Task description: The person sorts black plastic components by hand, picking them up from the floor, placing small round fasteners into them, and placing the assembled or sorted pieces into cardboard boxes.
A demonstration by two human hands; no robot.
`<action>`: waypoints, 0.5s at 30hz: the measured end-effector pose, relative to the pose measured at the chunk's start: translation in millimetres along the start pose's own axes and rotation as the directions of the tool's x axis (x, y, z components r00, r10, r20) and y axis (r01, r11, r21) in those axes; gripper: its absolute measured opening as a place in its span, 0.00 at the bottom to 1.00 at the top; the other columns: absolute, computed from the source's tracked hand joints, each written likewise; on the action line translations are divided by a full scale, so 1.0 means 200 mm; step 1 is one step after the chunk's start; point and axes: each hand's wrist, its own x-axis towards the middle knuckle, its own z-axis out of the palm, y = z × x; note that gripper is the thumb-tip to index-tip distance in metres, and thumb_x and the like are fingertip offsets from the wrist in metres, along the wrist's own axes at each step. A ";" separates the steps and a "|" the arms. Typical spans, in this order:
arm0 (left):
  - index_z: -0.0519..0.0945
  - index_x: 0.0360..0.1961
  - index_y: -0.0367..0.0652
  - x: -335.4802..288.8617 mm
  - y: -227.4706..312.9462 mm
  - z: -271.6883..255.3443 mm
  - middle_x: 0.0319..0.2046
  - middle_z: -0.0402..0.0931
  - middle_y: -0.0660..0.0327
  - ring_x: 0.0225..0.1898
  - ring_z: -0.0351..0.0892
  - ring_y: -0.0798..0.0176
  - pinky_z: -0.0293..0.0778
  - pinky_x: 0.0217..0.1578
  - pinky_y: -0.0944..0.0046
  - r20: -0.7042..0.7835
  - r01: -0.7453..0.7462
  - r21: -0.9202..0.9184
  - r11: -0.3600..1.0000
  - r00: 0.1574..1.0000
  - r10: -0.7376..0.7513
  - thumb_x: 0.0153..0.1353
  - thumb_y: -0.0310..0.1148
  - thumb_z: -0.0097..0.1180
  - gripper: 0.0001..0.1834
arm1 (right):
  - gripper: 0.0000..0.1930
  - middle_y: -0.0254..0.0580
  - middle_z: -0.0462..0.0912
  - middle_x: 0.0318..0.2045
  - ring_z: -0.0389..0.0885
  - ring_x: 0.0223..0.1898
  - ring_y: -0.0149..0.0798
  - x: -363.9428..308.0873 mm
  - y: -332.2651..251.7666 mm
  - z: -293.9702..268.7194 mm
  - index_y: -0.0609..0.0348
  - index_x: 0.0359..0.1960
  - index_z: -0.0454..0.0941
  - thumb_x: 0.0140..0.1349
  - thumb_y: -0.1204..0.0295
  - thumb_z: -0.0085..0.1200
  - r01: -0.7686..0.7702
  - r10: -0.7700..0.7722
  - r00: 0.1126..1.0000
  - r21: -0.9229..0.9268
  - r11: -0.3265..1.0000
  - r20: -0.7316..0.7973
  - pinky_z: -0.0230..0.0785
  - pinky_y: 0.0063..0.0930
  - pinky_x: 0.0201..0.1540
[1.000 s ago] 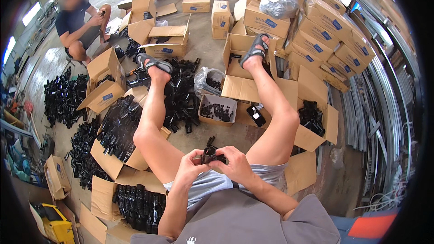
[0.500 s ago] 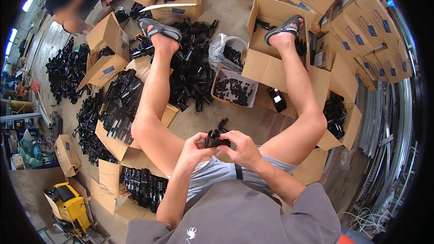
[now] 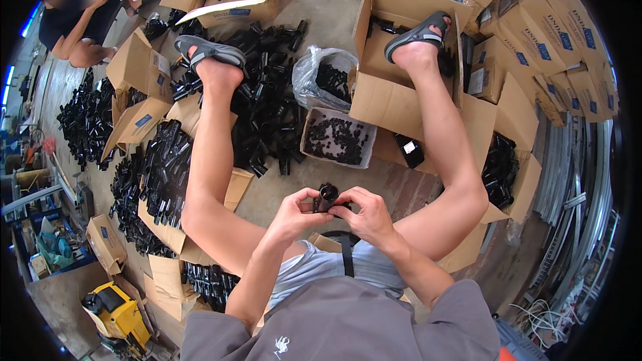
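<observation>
Between my legs, both hands hold one glossy black tubular part [image 3: 328, 193], its round hollow end facing up. My left hand [image 3: 294, 215] is closed around its left side, thumb and fingers gripping it. On the other side my right hand [image 3: 366, 216] pinches close to its lower right; my fingers hide whether a smaller piece is there too. Beyond my hands sits an open white-lined box [image 3: 366, 154] of small black pieces [image 3: 331, 137]. Past it a clear plastic bag [image 3: 304, 80] holds more small black pieces. A pile of black tubular parts [image 3: 267, 103] lies on the floor to the left.
Sandalled feet flank the work area, the right one inside an open carton [image 3: 374, 97]. More black parts lie in rows on cardboard [image 3: 175, 234] at left. Stacked cartons [image 3: 535, 33] and long metal profiles [image 3: 568, 214] line the right. Another person [image 3: 70, 27] sits at far left.
The black part has been turned so its round end now faces up. My view has shifted slightly, and both hands remain on the part.
</observation>
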 end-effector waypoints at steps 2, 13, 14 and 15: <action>0.79 0.49 0.40 0.04 0.01 -0.02 0.40 0.87 0.58 0.43 0.86 0.68 0.81 0.47 0.66 -0.012 0.021 0.013 1.000 1.000 -0.021 0.55 0.17 0.70 0.21 | 0.16 0.48 0.87 0.41 0.87 0.42 0.49 0.04 -0.04 -0.03 0.60 0.46 0.84 0.56 0.72 0.70 -0.010 0.010 1.000 -0.009 1.000 -0.007 0.79 0.39 0.46; 0.79 0.59 0.33 0.12 0.15 -0.02 0.44 0.86 0.59 0.45 0.84 0.71 0.80 0.44 0.69 -0.025 -0.271 0.037 0.962 0.962 0.272 0.55 0.24 0.75 0.30 | 0.22 0.42 0.88 0.44 0.86 0.47 0.33 0.17 0.04 0.02 0.66 0.55 0.77 0.60 0.78 0.70 -0.037 0.076 0.995 0.467 0.884 -0.065 0.78 0.31 0.54; 0.79 0.59 0.33 0.12 0.12 -0.02 0.46 0.85 0.61 0.45 0.84 0.71 0.81 0.45 0.71 -0.023 -0.296 0.015 0.955 0.955 0.296 0.57 0.24 0.74 0.28 | 0.22 0.42 0.87 0.44 0.86 0.47 0.33 0.16 0.03 0.04 0.66 0.55 0.77 0.60 0.78 0.69 -0.029 0.076 0.994 0.500 0.865 -0.074 0.78 0.30 0.54; 0.79 0.59 0.33 0.11 0.11 -0.04 0.46 0.85 0.61 0.45 0.84 0.71 0.81 0.45 0.71 -0.028 -0.297 0.016 0.955 0.954 0.297 0.57 0.24 0.74 0.28 | 0.21 0.41 0.87 0.45 0.86 0.47 0.33 0.17 0.02 0.05 0.67 0.55 0.77 0.60 0.79 0.69 -0.016 0.073 0.993 0.531 0.847 -0.087 0.78 0.30 0.54</action>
